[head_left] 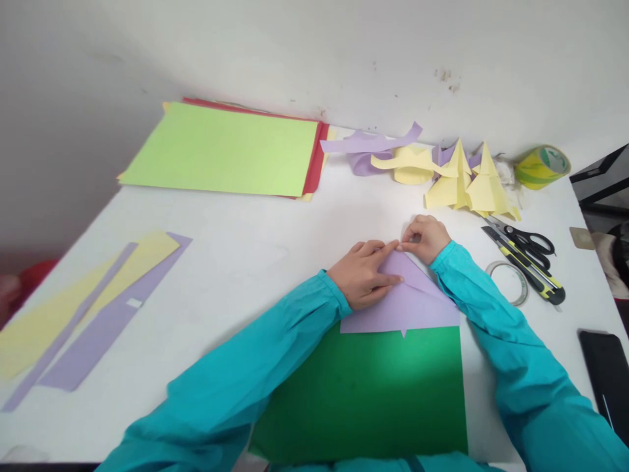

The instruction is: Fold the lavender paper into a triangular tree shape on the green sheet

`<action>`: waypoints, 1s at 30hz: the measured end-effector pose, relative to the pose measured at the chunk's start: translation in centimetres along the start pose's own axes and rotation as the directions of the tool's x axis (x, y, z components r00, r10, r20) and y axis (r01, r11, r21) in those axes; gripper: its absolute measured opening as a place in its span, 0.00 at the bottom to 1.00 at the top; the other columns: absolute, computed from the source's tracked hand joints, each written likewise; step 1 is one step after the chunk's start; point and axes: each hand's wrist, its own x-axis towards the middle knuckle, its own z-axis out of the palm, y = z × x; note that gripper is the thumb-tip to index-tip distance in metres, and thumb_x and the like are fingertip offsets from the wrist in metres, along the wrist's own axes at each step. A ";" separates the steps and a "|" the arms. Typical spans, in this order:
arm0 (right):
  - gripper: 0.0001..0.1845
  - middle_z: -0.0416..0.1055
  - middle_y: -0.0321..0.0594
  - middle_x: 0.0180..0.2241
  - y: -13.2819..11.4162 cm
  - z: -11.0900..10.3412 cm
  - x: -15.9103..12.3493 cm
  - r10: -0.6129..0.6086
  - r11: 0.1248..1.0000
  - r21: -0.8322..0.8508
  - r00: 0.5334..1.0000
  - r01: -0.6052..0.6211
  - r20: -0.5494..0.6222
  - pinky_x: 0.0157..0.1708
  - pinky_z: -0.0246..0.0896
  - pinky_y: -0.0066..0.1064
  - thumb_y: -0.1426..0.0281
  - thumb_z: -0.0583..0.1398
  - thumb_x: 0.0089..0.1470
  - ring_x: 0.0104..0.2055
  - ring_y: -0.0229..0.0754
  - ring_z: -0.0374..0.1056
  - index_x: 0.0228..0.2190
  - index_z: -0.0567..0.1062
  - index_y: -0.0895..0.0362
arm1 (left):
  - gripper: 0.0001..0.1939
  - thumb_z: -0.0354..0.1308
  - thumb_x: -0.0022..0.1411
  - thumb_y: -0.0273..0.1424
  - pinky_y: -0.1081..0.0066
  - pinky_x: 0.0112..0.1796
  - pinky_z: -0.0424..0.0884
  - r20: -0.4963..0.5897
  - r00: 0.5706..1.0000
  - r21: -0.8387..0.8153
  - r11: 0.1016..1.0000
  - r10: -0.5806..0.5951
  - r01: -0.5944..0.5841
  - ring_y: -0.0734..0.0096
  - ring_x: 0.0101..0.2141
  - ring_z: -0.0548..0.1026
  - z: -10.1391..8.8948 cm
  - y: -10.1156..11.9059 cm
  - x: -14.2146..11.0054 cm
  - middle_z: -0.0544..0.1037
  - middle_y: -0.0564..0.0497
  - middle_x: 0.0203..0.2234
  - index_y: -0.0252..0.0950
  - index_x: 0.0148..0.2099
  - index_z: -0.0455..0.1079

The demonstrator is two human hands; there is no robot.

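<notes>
A folded sheet of purple paper [378, 316] lies partly over a green sheet [373, 393] in front of me. Its top narrows to a point, and a small purple tip sticks out below its lower edge. My left hand [363, 274] rests flat on the purple paper with fingers spread, the index fingertip at the point. At that same point, my right hand [426, 237] pinches the paper between thumb and curled index finger.
Coloured sheets [226, 151] are stacked at the back left. Yellow and purple strips [113, 334] lie at left. Folded yellow shapes [462, 180], a tape roll [543, 167], scissors [533, 244], a utility knife [531, 272], another tape ring [521, 295] and a black phone [604, 377] are on the right.
</notes>
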 end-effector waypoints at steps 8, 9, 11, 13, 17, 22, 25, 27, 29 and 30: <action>0.11 0.69 0.37 0.26 1.4 0.3 0.1 -0.048 0.994 0.103 0.999 0.046 0.021 0.34 0.56 0.32 0.60 0.65 0.49 0.30 0.39 0.62 0.25 0.79 0.54 | 0.16 0.49 0.64 0.39 0.51 0.42 0.62 -0.001 1.000 0.031 1.000 0.000 0.000 0.49 0.49 0.60 0.1 0.0 0.0 0.57 0.43 0.62 0.49 0.50 0.74; 0.10 0.69 0.37 0.26 1.6 0.3 0.1 -0.057 0.990 0.127 0.998 0.054 0.026 0.33 0.56 0.31 0.61 0.65 0.49 0.29 0.38 0.62 0.26 0.79 0.54 | 0.16 0.49 0.64 0.39 0.51 0.42 0.62 -0.002 1.000 0.033 0.999 0.002 -0.002 0.49 0.49 0.60 0.2 0.0 0.0 0.57 0.43 0.62 0.49 0.50 0.74; 0.09 0.69 0.36 0.26 1.9 0.4 0.1 -0.072 0.986 0.152 0.997 0.068 0.022 0.32 0.56 0.31 0.62 0.65 0.48 0.29 0.38 0.62 0.26 0.79 0.54 | 0.16 0.49 0.64 0.39 0.51 0.42 0.62 -0.003 1.000 0.035 0.999 0.001 -0.001 0.49 0.49 0.60 0.2 -0.1 -0.1 0.57 0.42 0.62 0.49 0.50 0.74; 0.08 0.69 0.36 0.26 2.0 0.4 0.1 -0.079 0.985 0.154 0.997 0.077 0.008 0.33 0.57 0.31 0.62 0.66 0.48 0.29 0.38 0.62 0.26 0.79 0.54 | 0.16 0.50 0.64 0.39 0.51 0.42 0.62 -0.002 1.000 0.034 0.999 -0.001 0.002 0.49 0.49 0.60 0.2 -0.1 -0.1 0.57 0.42 0.62 0.49 0.51 0.73; 0.10 0.69 0.37 0.26 1.8 0.3 0.0 -0.071 0.987 0.148 0.997 0.068 0.011 0.35 0.58 0.32 0.59 0.67 0.46 0.30 0.39 0.63 0.25 0.80 0.53 | 0.16 0.49 0.64 0.39 0.50 0.42 0.62 -0.009 1.000 0.023 1.000 0.001 -0.001 0.48 0.48 0.60 0.2 0.0 -0.1 0.57 0.42 0.62 0.49 0.50 0.74; 0.12 0.69 0.38 0.27 1.0 0.1 -0.2 -0.048 0.990 0.133 0.999 0.046 0.007 0.38 0.58 0.35 0.56 0.67 0.45 0.33 0.42 0.64 0.25 0.80 0.52 | 0.16 0.49 0.64 0.38 0.49 0.42 0.62 -0.019 1.000 0.014 1.000 0.001 -0.001 0.48 0.48 0.61 0.2 0.0 -0.1 0.58 0.41 0.61 0.52 0.50 0.74; 0.12 0.69 0.38 0.28 0.7 -0.1 -0.3 -0.027 0.995 0.095 1.000 0.025 0.014 0.38 0.57 0.36 0.56 0.68 0.43 0.35 0.43 0.64 0.25 0.80 0.52 | 0.15 0.50 0.64 0.38 0.49 0.42 0.62 -0.028 1.000 0.017 1.000 0.002 -0.001 0.48 0.48 0.61 0.2 0.0 -0.1 0.58 0.41 0.61 0.52 0.49 0.74; 0.13 0.69 0.38 0.29 0.6 -0.2 -0.4 -0.018 0.997 0.074 1.000 0.017 0.020 0.38 0.56 0.36 0.56 0.68 0.43 0.35 0.44 0.64 0.26 0.79 0.52 | 0.15 0.49 0.64 0.38 0.50 0.41 0.63 -0.047 0.999 0.022 1.000 0.012 -0.011 0.48 0.47 0.61 0.2 -0.1 -0.1 0.59 0.40 0.60 0.53 0.49 0.74; 0.14 0.69 0.38 0.29 0.6 -0.2 -0.5 -0.023 0.997 0.069 1.000 0.022 0.021 0.39 0.56 0.36 0.55 0.68 0.43 0.36 0.44 0.64 0.26 0.79 0.52 | 0.16 0.49 0.64 0.38 0.50 0.40 0.63 -0.065 0.998 0.029 0.999 0.025 -0.024 0.48 0.47 0.61 0.3 -0.1 -0.1 0.59 0.38 0.59 0.53 0.49 0.74; 0.14 0.69 0.39 0.30 0.7 -0.2 -0.5 -0.032 0.997 0.072 0.999 0.030 0.022 0.39 0.56 0.36 0.55 0.68 0.43 0.36 0.45 0.64 0.27 0.79 0.52 | 0.16 0.49 0.64 0.38 0.50 0.40 0.63 -0.070 0.997 0.031 0.999 0.030 -0.028 0.48 0.47 0.61 0.3 -0.1 -0.1 0.59 0.38 0.59 0.53 0.49 0.74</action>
